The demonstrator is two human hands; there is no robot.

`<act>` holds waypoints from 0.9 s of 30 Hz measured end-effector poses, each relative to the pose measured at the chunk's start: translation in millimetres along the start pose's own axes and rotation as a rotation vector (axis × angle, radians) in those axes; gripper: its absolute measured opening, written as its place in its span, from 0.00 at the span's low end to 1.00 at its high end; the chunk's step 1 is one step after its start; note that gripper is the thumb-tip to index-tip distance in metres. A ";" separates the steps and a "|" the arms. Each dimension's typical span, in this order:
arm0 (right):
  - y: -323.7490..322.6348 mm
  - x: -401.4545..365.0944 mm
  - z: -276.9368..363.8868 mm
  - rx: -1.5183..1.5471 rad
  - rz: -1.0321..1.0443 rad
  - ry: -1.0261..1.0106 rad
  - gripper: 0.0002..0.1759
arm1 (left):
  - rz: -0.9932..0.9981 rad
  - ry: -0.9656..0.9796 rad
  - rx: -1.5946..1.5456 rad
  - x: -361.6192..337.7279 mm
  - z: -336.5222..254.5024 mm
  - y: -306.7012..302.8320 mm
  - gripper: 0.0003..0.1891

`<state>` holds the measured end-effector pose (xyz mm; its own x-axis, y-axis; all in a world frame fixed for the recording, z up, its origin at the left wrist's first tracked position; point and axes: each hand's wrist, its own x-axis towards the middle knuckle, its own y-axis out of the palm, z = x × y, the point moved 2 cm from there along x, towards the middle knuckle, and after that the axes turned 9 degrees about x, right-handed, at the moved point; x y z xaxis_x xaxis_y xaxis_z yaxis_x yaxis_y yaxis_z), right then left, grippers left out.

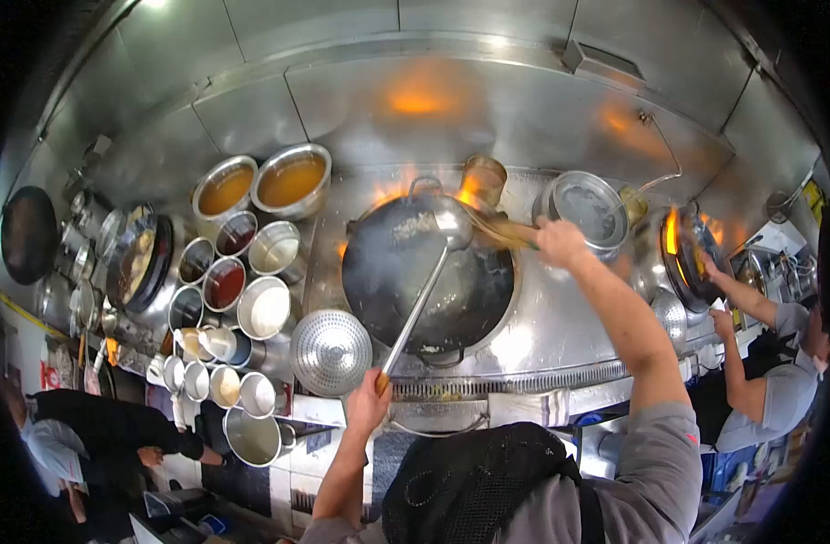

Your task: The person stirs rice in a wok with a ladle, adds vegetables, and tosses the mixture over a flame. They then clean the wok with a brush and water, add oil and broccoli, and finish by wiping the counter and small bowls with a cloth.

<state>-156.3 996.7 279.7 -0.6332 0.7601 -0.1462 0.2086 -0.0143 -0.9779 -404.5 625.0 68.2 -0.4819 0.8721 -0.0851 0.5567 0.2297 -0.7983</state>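
My left hand (367, 405) is closed around the wooden grip of a long-handled ladle (421, 301). The ladle's bowl hangs over the far part of a large dark wok (388, 304), which has loop handles at its far and near sides. Closed fingers of my right hand (562, 243) grip a tan, stick-like bundle that looks like a bamboo wok brush (504, 230). Its far end reaches the wok's upper right rim, beside the ladle bowl. Pale bits of food (415, 227) lie inside the wok, and haze blurs them.
Flames (385, 192) rise behind the wok. A perforated strainer (332, 354) rests left, near bowls of sauces and powders (264, 308) and two bowls of amber liquid (292, 181). A metal pot (589, 213) stands right. Co-workers (769, 381) stand on both sides; another burner flames at right.
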 end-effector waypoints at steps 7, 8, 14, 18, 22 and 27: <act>-134.9 -38.8 -15.1 0.248 -0.490 0.041 0.37 | -0.392 0.211 0.259 1.5 42.6 -19.2 0.17; -141.3 -44.6 -6.8 0.387 -0.612 0.034 0.37 | -0.423 0.249 0.283 -0.6 35.2 -28.8 0.16; -32.8 -24.3 -21.4 -0.115 -0.016 -0.097 0.38 | -0.225 0.122 0.178 -12.4 22.5 -25.5 0.16; -7.8 -43.0 -11.9 0.203 -0.398 0.094 0.37 | -0.124 0.004 0.102 -29.9 17.9 -8.0 0.17; 19.7 -47.9 52.3 0.180 -0.292 -0.056 0.33 | -0.100 -0.006 0.127 -41.0 8.2 -5.2 0.17; 13.6 -14.8 17.0 0.109 -0.165 0.100 0.32 | -0.046 -0.059 0.117 -56.1 12.8 -4.7 0.19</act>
<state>-156.7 974.2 266.0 -0.5735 0.8187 0.0278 0.0231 0.0501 -0.9985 -388.7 569.5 69.1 -0.5457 0.8342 -0.0789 0.4518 0.2136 -0.8662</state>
